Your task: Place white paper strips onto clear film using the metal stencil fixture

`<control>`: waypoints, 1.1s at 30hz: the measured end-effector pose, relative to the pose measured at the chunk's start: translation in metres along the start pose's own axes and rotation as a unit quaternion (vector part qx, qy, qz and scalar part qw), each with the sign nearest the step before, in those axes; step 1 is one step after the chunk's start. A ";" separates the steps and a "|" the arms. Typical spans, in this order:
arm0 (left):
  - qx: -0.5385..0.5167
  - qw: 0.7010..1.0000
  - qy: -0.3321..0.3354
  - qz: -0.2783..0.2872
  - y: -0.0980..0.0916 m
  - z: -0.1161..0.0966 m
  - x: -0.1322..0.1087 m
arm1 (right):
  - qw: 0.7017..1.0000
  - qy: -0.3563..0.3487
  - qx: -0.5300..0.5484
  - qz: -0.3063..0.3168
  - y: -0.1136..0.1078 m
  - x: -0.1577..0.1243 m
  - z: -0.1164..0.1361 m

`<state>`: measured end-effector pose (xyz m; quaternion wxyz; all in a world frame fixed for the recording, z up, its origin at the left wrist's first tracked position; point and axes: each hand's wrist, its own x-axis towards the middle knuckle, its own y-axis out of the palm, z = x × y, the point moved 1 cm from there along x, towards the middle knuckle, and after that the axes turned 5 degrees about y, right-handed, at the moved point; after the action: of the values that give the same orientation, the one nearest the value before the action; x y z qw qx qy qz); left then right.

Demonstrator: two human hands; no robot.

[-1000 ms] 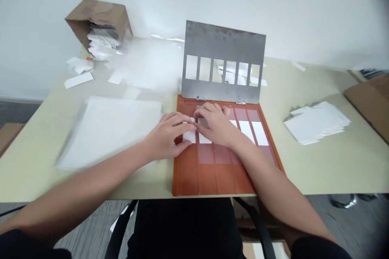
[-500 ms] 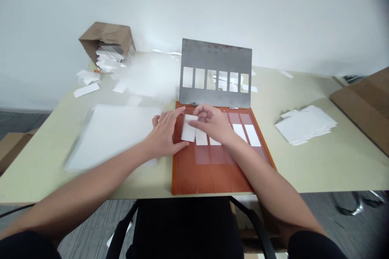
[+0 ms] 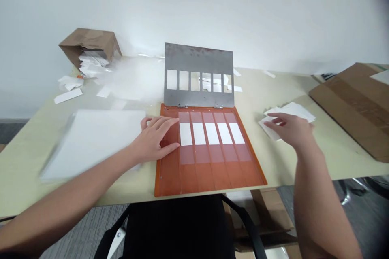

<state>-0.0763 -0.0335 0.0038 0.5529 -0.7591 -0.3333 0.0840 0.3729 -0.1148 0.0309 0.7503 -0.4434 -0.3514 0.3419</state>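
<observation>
An orange slotted tray (image 3: 209, 170) lies at the table's near edge, its hinged grey metal lid (image 3: 199, 60) with several window cut-outs standing upright behind it. Several white cards (image 3: 212, 133) lie side by side in the tray's slots. My left hand (image 3: 153, 139) rests flat with its fingers spread on the tray's left edge, beside the leftmost card. My right hand (image 3: 290, 128) is out to the right, its fingers lying on a pile of white cards (image 3: 291, 112). Neither hand holds anything that I can see.
A stack of large white sheets (image 3: 94, 139) lies left of the tray. At the back left, a tipped cardboard box (image 3: 88, 42) spills white cards, with clear plastic film (image 3: 136, 77) nearby. Flat cardboard (image 3: 352, 103) lies at the right.
Both hands were on the leftmost card in the tray. The card now lies in its slot, my right hand has swung right to the card pile, and the view has shifted right.
</observation>
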 end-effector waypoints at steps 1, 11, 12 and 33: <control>0.003 1.000 0.001 0.003 -0.001 -0.001 0.002 | 0.999 -0.025 -0.013 -0.034 0.003 -0.001 -0.013; 0.023 0.999 -0.010 0.021 -0.010 -0.024 0.029 | 0.966 -0.235 0.056 -0.086 0.005 -0.030 0.050; 0.018 0.999 -0.015 0.022 -0.008 -0.024 0.032 | 0.960 -0.262 0.087 -0.046 0.004 -0.033 0.068; -0.022 1.000 0.003 -0.004 0.015 0.003 0.018 | 0.874 -0.421 0.126 0.208 0.074 -0.065 0.173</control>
<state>-0.0577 -0.0225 -0.0059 0.5372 -0.7700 -0.3364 0.0727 0.1808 -0.0679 0.0117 0.4927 -0.2225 -0.4878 0.6854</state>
